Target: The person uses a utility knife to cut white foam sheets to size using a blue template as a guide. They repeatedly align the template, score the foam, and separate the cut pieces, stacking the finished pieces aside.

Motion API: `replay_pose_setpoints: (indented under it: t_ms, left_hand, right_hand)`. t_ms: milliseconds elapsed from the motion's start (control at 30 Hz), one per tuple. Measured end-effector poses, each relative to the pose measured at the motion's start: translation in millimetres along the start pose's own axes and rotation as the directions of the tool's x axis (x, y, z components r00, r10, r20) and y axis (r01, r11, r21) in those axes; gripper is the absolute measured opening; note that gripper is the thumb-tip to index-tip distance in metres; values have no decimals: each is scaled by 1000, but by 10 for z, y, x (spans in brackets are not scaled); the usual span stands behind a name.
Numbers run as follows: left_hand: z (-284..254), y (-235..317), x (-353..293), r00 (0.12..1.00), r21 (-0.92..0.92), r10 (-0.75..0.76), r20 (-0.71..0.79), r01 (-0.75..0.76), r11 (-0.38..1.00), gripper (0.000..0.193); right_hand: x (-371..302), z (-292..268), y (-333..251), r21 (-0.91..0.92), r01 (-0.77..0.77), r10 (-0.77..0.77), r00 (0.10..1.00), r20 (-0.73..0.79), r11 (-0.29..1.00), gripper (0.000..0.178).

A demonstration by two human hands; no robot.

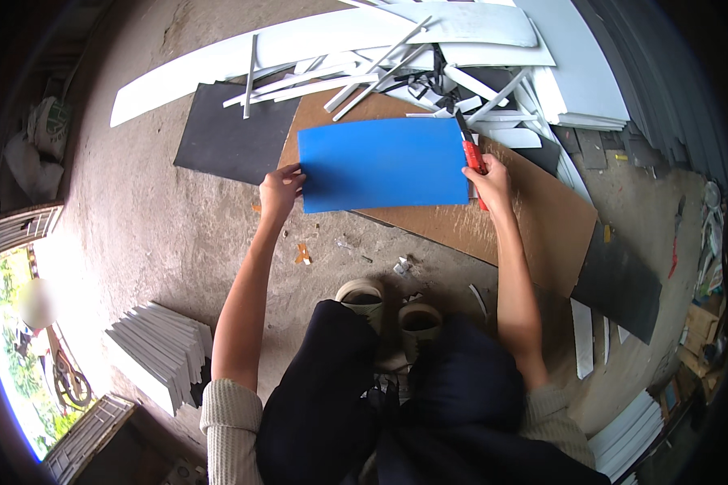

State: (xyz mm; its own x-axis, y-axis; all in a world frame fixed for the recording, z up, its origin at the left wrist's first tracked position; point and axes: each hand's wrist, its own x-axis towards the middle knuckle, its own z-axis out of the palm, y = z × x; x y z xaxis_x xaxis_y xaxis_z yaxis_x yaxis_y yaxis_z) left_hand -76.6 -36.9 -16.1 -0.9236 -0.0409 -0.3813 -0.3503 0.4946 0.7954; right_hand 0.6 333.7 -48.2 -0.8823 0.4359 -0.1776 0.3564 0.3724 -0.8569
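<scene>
A flat blue rectangular sheet [384, 164] is held up level between my two hands, above a brown board [534, 214] on the floor. My left hand [280, 192] pinches the sheet's left edge, with the fingers partly behind it. At the right edge, my right hand [491, 179] grips a red utility knife [472, 158] and touches the sheet's lower right side with it. The knife's dark end points away from me, past the sheet's top right corner.
White strips [356, 81] and offcuts lie beyond the sheet, next to long white panels [323, 44]. A dark sheet [234, 133] is at the left. Stacked white sheets [158, 352] stand at lower left; more [629, 436] lie at lower right. My shoes [362, 293] are on the concrete floor.
</scene>
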Motion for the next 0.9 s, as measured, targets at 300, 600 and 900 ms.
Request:
replay_pose_setpoints:
  t_ms: [300,600,900]
  left_hand:
    - [18,9,-13,997,124,-22,-73,31,992,20]
    - [74,116,-139,989,119,-125,-74,133,984,21]
    - [13,-107,65,991,114,76,113,-89,990,45]
  right_hand:
    - [5,-45,1,16,-74,73,996,49,997,45]
    - [3,-92,-67,-124,-42,49,997,56,991,42]
    - [51,-161,-118,-12,-70,71,982,177,997,45]
